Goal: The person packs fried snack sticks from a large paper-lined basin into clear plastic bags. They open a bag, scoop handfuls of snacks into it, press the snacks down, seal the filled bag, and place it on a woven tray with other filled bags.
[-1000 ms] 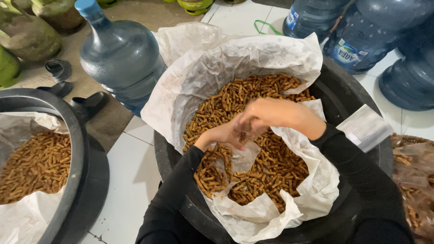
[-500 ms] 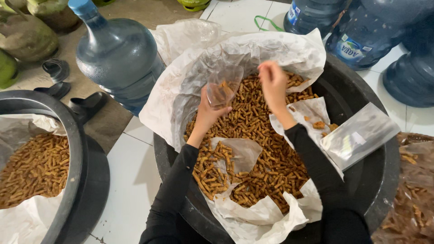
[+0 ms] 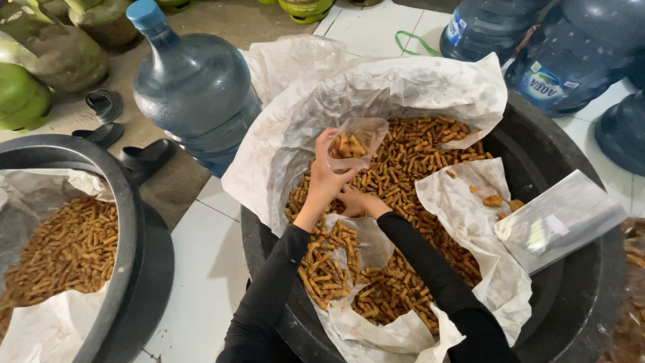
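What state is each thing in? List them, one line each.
Small bag: open, partly filled, held up by left hand.
Right hand: down in the snack sticks.
Tub: paper-lined, well filled.
Left tub: lined, holds sticks.
Water jug: upright, capped.
Flat bags: empty, on tub rim.

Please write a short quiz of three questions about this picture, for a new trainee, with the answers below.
1. True or false: the left hand holds a small clear bag with some snack sticks inside.
2. Where is the right hand? A) on the water bottle B) low in the pile of snack sticks C) on the flat stack of bags
3. What lines the big black tub under the snack sticks?

Key
1. True.
2. B.
3. White paper, crumpled and stained.
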